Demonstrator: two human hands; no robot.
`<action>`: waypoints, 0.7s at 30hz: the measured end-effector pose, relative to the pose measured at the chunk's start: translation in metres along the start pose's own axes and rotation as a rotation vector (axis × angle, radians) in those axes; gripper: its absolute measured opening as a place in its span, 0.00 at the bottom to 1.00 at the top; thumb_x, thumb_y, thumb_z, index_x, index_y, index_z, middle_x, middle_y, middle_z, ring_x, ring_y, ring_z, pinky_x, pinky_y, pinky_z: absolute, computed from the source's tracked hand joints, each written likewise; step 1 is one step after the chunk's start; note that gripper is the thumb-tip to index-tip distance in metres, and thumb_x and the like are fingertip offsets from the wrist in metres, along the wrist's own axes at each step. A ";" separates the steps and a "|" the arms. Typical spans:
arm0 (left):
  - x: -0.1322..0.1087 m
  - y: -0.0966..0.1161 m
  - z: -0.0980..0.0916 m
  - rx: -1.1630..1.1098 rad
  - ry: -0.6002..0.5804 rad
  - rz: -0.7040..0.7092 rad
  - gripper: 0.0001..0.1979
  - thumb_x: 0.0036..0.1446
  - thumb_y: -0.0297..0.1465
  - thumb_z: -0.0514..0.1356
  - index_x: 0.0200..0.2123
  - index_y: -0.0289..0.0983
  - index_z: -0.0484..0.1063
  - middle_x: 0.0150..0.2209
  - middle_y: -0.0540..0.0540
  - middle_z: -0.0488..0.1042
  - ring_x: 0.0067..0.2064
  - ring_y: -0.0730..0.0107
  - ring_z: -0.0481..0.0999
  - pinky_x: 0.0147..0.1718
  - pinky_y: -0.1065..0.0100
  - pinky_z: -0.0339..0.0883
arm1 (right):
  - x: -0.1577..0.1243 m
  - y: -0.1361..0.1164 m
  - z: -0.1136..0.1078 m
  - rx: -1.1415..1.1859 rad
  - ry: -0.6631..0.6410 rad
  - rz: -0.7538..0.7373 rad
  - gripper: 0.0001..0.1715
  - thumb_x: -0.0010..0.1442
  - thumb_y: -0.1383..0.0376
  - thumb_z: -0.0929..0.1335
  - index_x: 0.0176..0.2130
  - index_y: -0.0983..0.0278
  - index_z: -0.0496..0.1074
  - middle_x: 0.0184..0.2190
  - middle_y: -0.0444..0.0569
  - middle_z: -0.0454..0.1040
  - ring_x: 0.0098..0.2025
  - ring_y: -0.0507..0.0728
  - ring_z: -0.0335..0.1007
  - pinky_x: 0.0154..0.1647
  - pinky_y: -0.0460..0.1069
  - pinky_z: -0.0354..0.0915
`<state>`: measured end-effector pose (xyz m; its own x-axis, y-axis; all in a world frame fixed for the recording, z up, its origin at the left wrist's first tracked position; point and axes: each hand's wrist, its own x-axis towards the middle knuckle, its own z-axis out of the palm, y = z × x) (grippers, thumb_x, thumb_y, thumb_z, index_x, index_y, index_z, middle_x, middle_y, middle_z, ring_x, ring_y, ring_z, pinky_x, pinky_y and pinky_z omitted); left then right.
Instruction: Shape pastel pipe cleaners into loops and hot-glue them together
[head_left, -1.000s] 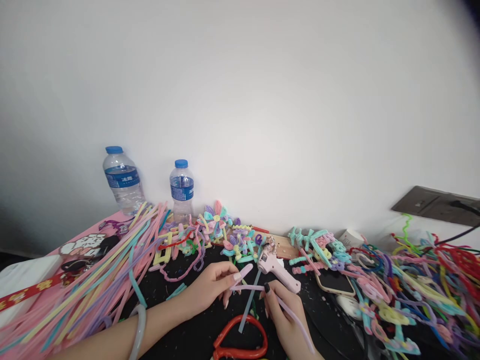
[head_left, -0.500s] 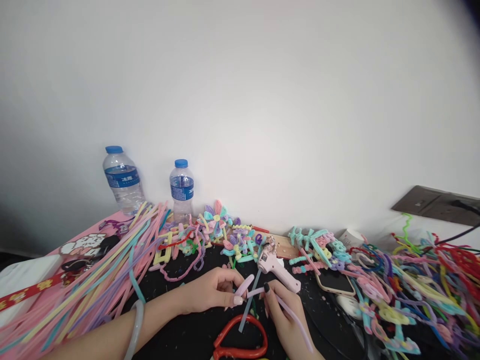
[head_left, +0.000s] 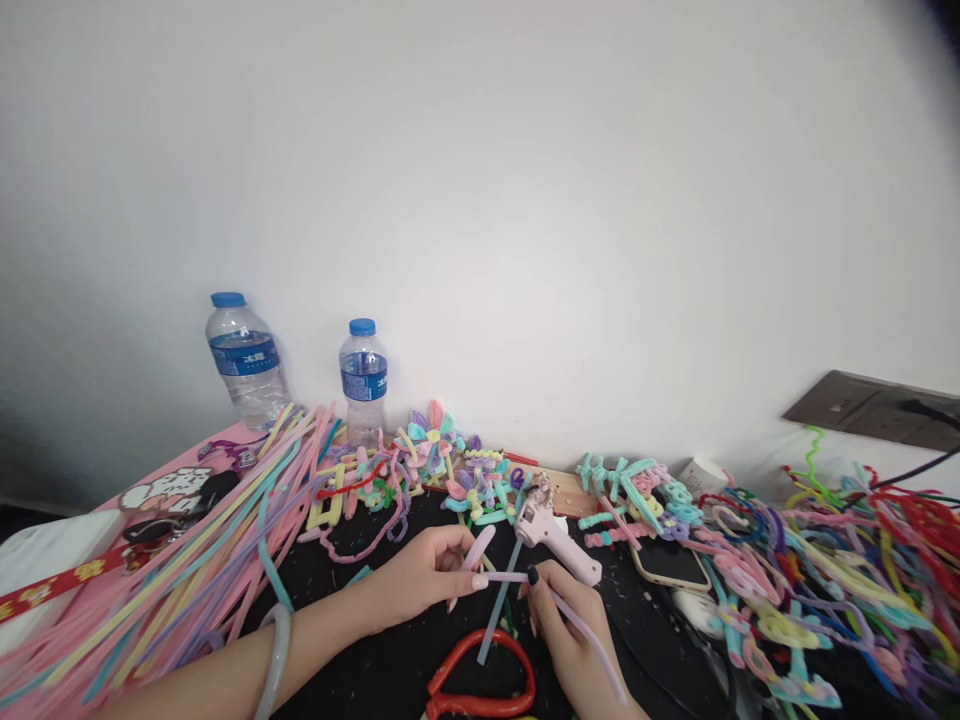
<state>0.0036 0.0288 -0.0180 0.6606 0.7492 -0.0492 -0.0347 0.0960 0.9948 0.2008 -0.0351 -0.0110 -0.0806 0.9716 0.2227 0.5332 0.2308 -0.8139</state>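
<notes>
A pale lilac pipe cleaner runs between my two hands. My left hand pinches its bent end, where a short loop stands up above the thumb. My right hand is closed on the straight stretch, thumb and forefinger together, and the long tail trails down over that hand. Just behind the hands lies a pale pink glue gun, a clear bluish glue stick jutting from it towards me. Below, between my wrists, rest red-handled scissors, their blades hidden.
Loose pastel pipe cleaners spread over the left side; coloured ones heap at the right. Two water bottles stand by the wall. Finished pipe cleaner shapes line the back. A phone lies beyond my right hand.
My left hand has shifted slightly left and up, drawing the pipe cleaner's bent end away from my right hand. The stretch between them is longer and straighter. The right hand stays put.
</notes>
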 end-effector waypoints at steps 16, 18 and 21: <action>-0.001 0.003 0.003 0.089 0.060 0.039 0.14 0.56 0.40 0.58 0.30 0.34 0.65 0.24 0.55 0.63 0.20 0.78 0.63 0.21 0.74 0.60 | 0.000 0.000 -0.001 -0.008 0.005 -0.007 0.22 0.65 0.57 0.57 0.22 0.62 0.60 0.17 0.40 0.60 0.20 0.51 0.56 0.21 0.44 0.53; -0.001 0.003 0.003 0.094 0.061 0.028 0.14 0.56 0.40 0.58 0.30 0.34 0.65 0.24 0.55 0.64 0.21 0.78 0.63 0.21 0.74 0.60 | 0.000 0.000 -0.001 -0.016 0.011 -0.005 0.22 0.65 0.57 0.57 0.22 0.62 0.60 0.17 0.40 0.60 0.20 0.51 0.56 0.21 0.44 0.52; -0.001 0.002 0.004 0.099 0.067 0.011 0.14 0.55 0.41 0.59 0.31 0.35 0.65 0.25 0.54 0.65 0.21 0.78 0.64 0.22 0.74 0.62 | -0.001 0.001 -0.001 -0.015 0.017 -0.008 0.22 0.65 0.57 0.57 0.22 0.63 0.60 0.17 0.40 0.61 0.20 0.51 0.56 0.21 0.44 0.53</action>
<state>0.0057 0.0258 -0.0156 0.6089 0.7922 -0.0410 0.0347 0.0250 0.9991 0.2020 -0.0355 -0.0118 -0.0701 0.9687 0.2382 0.5452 0.2372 -0.8040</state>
